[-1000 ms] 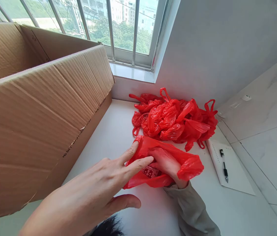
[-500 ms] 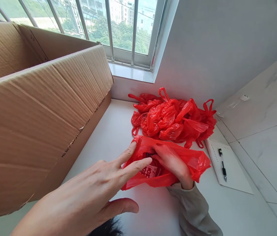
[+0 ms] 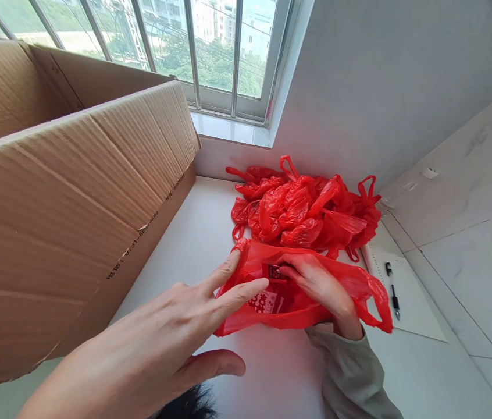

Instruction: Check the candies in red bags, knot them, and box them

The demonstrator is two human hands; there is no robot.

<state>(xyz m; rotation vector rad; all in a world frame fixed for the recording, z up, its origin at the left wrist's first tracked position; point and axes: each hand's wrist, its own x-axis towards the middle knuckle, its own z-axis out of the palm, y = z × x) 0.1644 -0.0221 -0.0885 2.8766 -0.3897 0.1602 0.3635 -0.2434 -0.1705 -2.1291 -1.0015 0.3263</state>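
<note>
White tabletop [image 3: 193, 233]: left hand [image 3: 185, 320] splayed against red bag [image 3: 298, 317], right hand [image 3: 322, 285] inside, grip unclear.

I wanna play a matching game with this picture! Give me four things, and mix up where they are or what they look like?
Things:
1. Pen
2. Cardboard box
3. Right hand
4. Pile of red bags

Clues:
A. Brown, with black printing
B. Crumpled, in front of the grey wall
C. On white paper
D. In the mouth of the open red bag

Right pairs: 1-C, 2-A, 3-D, 4-B
</note>
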